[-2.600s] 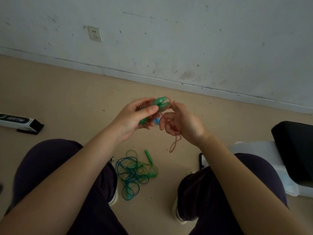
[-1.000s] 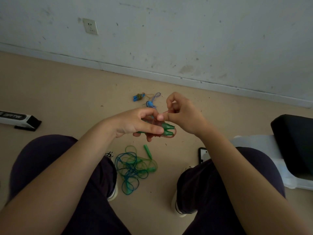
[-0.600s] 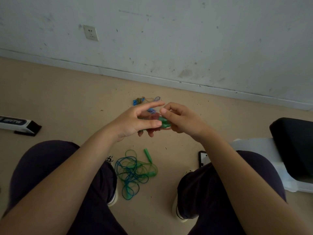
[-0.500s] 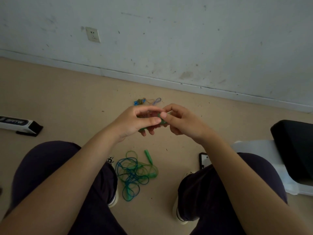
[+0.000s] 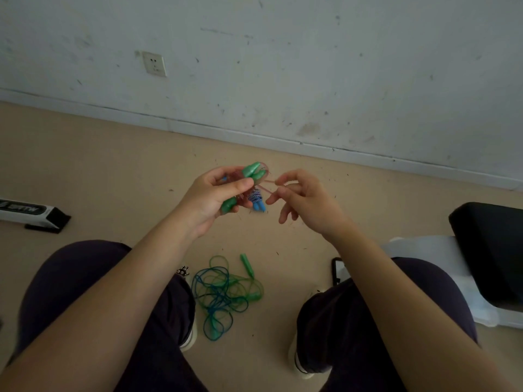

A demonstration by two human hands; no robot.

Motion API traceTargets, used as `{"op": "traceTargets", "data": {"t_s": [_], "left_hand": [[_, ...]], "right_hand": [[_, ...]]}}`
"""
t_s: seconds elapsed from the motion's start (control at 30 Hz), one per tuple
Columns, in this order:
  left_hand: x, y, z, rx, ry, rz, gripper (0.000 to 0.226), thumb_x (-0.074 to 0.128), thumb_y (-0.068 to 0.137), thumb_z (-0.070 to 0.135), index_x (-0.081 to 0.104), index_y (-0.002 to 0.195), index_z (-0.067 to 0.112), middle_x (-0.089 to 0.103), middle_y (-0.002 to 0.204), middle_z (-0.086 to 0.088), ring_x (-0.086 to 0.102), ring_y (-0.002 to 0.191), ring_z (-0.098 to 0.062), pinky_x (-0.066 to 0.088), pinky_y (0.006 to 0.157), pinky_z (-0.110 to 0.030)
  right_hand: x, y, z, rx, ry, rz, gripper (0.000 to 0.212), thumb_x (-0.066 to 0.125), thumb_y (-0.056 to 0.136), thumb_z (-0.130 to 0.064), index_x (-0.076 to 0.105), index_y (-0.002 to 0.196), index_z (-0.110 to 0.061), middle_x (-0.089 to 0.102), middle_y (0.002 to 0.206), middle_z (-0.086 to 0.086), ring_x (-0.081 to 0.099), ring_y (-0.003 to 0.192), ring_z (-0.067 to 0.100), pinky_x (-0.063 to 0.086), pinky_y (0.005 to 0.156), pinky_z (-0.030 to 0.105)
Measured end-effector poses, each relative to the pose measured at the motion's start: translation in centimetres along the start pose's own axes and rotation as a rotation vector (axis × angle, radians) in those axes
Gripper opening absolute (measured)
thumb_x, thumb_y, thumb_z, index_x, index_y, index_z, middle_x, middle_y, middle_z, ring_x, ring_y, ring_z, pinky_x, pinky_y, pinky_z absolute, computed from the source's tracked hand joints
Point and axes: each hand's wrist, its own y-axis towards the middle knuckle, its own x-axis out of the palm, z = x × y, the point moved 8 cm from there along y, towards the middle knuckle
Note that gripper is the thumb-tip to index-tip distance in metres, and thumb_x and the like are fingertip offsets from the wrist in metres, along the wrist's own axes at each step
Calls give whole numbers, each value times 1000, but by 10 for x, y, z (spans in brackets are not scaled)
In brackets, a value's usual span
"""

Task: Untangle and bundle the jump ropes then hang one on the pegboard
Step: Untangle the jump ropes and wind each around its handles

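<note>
My left hand (image 5: 215,199) grips a small bundled jump rope (image 5: 252,171) with green handles and a pinkish cord, held up over the floor between my knees. Just to its right, my right hand (image 5: 304,202) pinches the pink cord end (image 5: 271,184) that runs out of the bundle. Below the left hand, on the floor behind it, lies a blue-handled rope with a blue-and-white striped cord (image 5: 257,200). A tangled heap of green and blue ropes (image 5: 225,292) lies on the floor between my feet. No pegboard is in view.
A white wall with a socket (image 5: 154,64) runs across the back. A black and white box (image 5: 31,212) lies on the floor at left. At right stand a black cushion (image 5: 492,250) on white plastic (image 5: 441,258) and a phone (image 5: 337,271).
My hands have drawn apart and risen a little. The right hand has pulled the pink cord out to the right; the green handles now stick up from my left fist.
</note>
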Motion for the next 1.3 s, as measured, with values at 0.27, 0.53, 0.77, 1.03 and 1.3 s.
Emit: {"op": "traceTargets", "data": {"t_s": [0.27, 0.53, 0.77, 1.03, 1.3], "left_hand": [[-4, 6, -8, -3, 67, 67, 29, 81, 80, 19, 71, 105, 10, 77, 81, -8, 74, 70, -26, 54, 51, -27], [7, 3, -9, -21, 89, -37, 40, 81, 71, 27, 66, 102, 7, 77, 83, -9, 75, 76, -30, 59, 59, -37], [16, -2, -6, 27, 120, -124, 36, 81, 68, 23, 67, 99, 12, 76, 83, -5, 73, 72, -22, 59, 58, -33], [22, -8, -5, 32, 134, -185, 35, 80, 69, 24, 69, 100, 14, 77, 86, -6, 73, 74, -22, 58, 61, -31], [20, -7, 0, 34, 18, -199, 34, 82, 72, 19, 68, 102, 10, 75, 87, -8, 74, 76, -26, 60, 61, -36]], "right_hand": [[-1, -4, -13, -28, 223, 41, 10, 62, 94, -12, 66, 85, -14, 68, 83, 5, 61, 76, 10, 49, 69, 23], [2, -7, -22, -13, 459, -21, 14, 54, 94, 4, 62, 91, -8, 63, 96, 10, 59, 82, 11, 47, 70, 18], [-4, -2, -12, 17, 589, 11, 14, 50, 97, -4, 60, 91, -12, 69, 101, 4, 64, 93, 12, 45, 70, 19], [-9, 1, -3, 51, 639, 53, 11, 65, 85, -9, 61, 94, -13, 73, 83, 3, 63, 74, 12, 43, 66, 22], [-11, 3, -3, 29, 604, 21, 15, 69, 82, -5, 77, 87, -18, 69, 72, -1, 55, 61, 9, 43, 59, 20]]}}
